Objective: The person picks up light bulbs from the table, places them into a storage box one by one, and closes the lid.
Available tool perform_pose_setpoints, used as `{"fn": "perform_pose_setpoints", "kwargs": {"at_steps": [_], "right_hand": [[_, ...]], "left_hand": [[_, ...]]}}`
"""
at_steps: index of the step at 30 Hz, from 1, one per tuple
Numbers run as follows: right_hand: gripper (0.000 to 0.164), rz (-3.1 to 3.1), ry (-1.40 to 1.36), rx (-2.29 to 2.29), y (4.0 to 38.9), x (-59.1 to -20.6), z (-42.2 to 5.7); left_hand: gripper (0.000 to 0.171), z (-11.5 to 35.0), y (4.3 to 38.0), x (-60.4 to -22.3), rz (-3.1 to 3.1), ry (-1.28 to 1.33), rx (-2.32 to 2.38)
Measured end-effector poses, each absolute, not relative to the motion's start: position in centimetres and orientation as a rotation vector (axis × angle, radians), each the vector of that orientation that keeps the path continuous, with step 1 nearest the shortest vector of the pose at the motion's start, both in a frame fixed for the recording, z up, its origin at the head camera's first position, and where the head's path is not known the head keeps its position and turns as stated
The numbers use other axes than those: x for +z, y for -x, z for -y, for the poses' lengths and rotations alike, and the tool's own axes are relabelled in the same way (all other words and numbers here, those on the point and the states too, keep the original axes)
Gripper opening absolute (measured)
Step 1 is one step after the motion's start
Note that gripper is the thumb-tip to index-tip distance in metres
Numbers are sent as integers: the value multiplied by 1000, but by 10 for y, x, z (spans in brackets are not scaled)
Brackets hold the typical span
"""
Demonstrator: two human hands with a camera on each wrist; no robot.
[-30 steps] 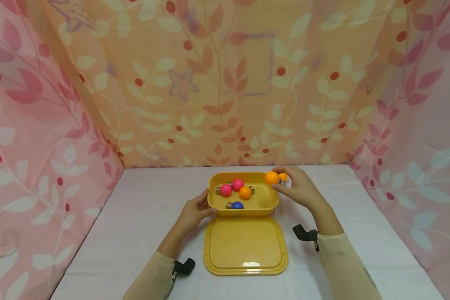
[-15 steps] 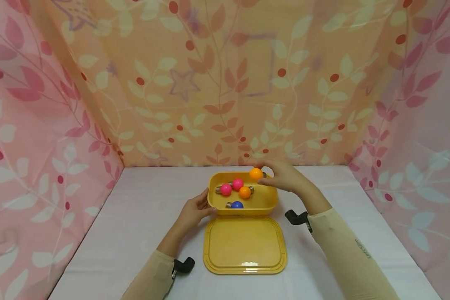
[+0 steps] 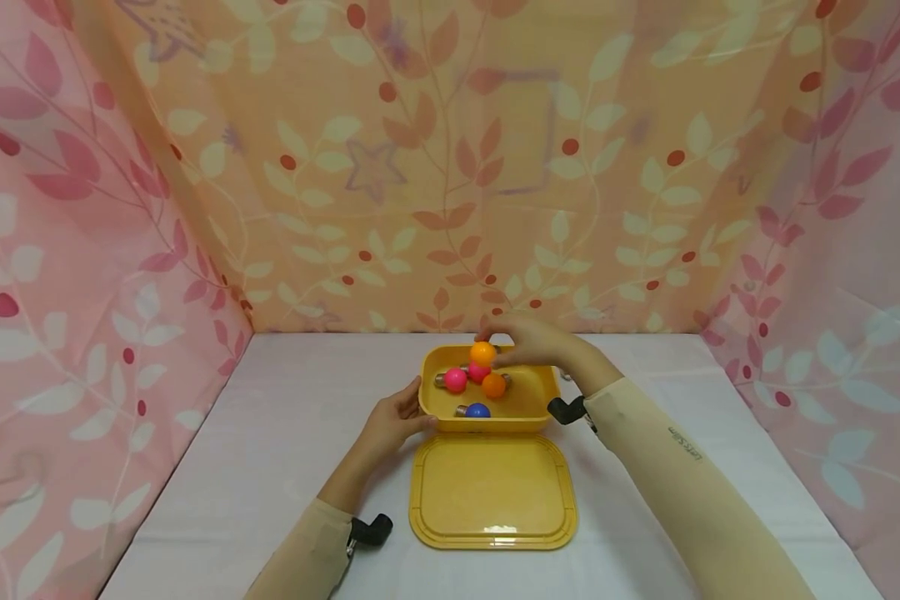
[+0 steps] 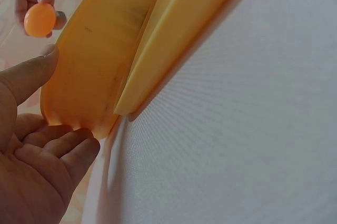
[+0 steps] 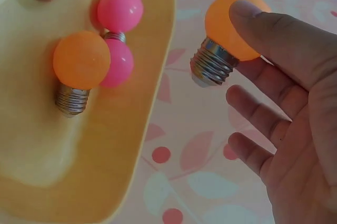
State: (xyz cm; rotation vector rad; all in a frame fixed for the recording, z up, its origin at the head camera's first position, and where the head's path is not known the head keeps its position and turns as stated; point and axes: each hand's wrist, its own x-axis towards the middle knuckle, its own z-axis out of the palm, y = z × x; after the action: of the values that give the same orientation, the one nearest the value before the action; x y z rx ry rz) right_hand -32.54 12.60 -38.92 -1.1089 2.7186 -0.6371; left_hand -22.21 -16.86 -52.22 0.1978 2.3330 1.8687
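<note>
Within right grip (image 5: 310,118), orange bulb (image 5: 222,28), base (image 5: 213,65) uncovered

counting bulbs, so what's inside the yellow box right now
Inside the yellow box lie two pink bulbs, one orange bulb and one blue bulb. The right hand holds another orange bulb, raised. What is directly beneath the lying bulbs is covered.

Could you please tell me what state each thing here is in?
Yellow box: open, held by the left hand
Yellow lid: off, on the table
Held orange bulb: pinched in the right hand
Other orange bulb: lying in the box
Pink bulbs: lying in the box
Blue bulb: lying in the box
Small metal piece: mostly hidden, state unclear
</note>
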Motion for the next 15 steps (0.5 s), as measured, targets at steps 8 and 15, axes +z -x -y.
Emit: {"fn": "perform_pose_setpoints", "kwargs": {"at_steps": [8, 15], "right_hand": [[36, -2606, 1103, -687, 340, -405, -111], [37, -2502, 1101, -718, 342, -419, -98]], "left_hand": [[87, 169, 224, -523, -2323, -221, 1874], [86, 170, 224, -523, -2325, -215, 1861]]}}
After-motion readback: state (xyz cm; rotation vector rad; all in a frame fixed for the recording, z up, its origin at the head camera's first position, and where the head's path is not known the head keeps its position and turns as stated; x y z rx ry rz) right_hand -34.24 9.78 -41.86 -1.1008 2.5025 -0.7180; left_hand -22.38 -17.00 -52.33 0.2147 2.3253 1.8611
